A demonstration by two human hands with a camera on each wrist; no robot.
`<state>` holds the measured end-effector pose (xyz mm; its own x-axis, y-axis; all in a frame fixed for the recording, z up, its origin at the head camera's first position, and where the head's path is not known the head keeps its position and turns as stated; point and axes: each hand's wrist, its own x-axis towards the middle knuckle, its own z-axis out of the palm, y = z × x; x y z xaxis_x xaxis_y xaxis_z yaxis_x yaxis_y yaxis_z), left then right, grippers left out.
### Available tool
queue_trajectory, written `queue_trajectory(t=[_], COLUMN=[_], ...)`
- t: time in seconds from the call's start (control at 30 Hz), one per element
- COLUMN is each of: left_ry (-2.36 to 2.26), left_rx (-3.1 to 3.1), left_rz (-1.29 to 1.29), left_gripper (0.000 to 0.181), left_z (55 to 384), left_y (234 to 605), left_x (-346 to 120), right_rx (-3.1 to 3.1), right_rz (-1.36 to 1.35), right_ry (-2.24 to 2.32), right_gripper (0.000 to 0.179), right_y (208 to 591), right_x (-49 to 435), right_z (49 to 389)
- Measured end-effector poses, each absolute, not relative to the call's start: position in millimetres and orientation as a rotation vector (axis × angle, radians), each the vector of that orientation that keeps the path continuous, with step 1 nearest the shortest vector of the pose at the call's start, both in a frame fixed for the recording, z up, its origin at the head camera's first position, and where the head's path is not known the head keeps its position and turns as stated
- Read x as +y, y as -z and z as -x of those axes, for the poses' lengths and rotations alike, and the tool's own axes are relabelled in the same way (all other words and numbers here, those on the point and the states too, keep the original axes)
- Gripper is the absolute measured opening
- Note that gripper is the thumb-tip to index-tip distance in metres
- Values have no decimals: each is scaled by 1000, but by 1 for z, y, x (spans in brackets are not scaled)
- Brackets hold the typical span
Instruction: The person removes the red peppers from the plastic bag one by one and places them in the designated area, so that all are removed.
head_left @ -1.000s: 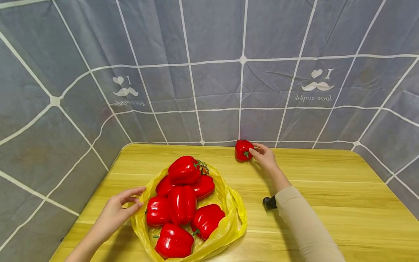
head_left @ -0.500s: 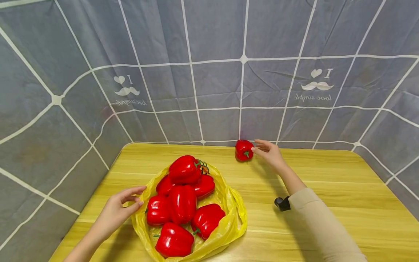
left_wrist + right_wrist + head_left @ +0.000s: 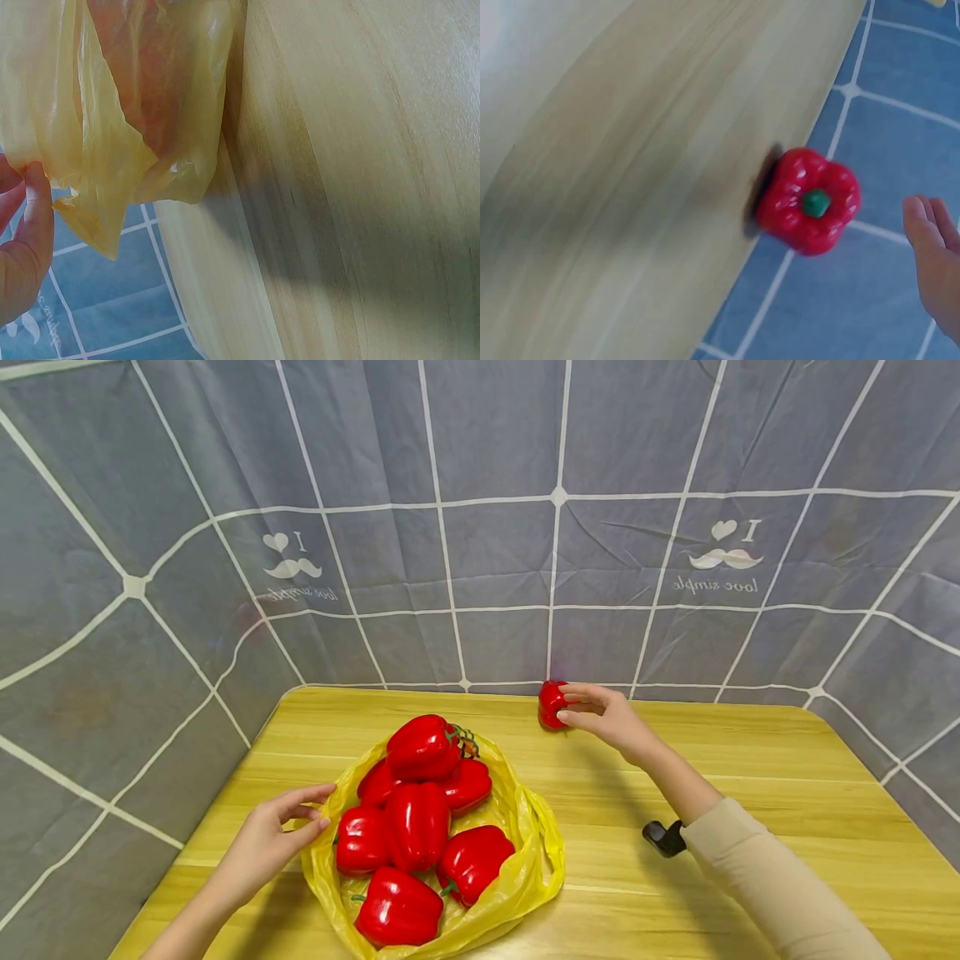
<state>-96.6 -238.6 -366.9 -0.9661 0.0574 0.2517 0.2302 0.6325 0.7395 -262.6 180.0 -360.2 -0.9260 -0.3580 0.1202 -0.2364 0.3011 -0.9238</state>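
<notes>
A yellow plastic bag (image 3: 534,860) lies open at the table's front left, with several glossy red bell peppers (image 3: 418,827) inside. Its left rim is pinched by my left hand (image 3: 264,845); the left wrist view shows finger and thumb on the bag's thin film (image 3: 112,157). One more bell pepper (image 3: 551,705) sits alone at the back edge, against the curtain. My right hand (image 3: 609,720) hovers just in front and to the right of it, partly covering it. In the right wrist view, straight fingers stand apart from that pepper (image 3: 795,217), whose green stem faces the camera.
A grey curtain (image 3: 495,560) with white lines hangs along the back and both sides of the wooden table (image 3: 780,793). Below my right wrist is a black strap piece (image 3: 664,838). A small dark-and-orange bit (image 3: 468,743) shows by the bag's back rim.
My right hand's fingers have come off the lone bell pepper; the hand drew right, then swung slightly back in front of it. The pepper, left hand and bag stay put.
</notes>
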Motion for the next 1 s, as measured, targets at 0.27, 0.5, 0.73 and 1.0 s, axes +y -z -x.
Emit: queue_trajectory(t=[0.27, 0.5, 0.73, 1.0], left_ry=[1241, 1251, 1251, 1277], left_rx=[-2660, -2665, -2670, -2673], left_rz=[226, 223, 217, 210], left_gripper=[37, 37, 37, 37], left_z=[98, 97, 97, 97], left_y=[365, 366, 363, 360], left_x=[-237, -237, -235, -234], right_rx=[2390, 2319, 2260, 2200], right_rz=[733, 814, 911, 1033], right_ry=[1624, 1573, 1549, 1526], right_gripper=[48, 47, 43, 41], right_y=[341, 322, 311, 302], right_x=[162, 139, 114, 89], right_z=[258, 253, 255, 256])
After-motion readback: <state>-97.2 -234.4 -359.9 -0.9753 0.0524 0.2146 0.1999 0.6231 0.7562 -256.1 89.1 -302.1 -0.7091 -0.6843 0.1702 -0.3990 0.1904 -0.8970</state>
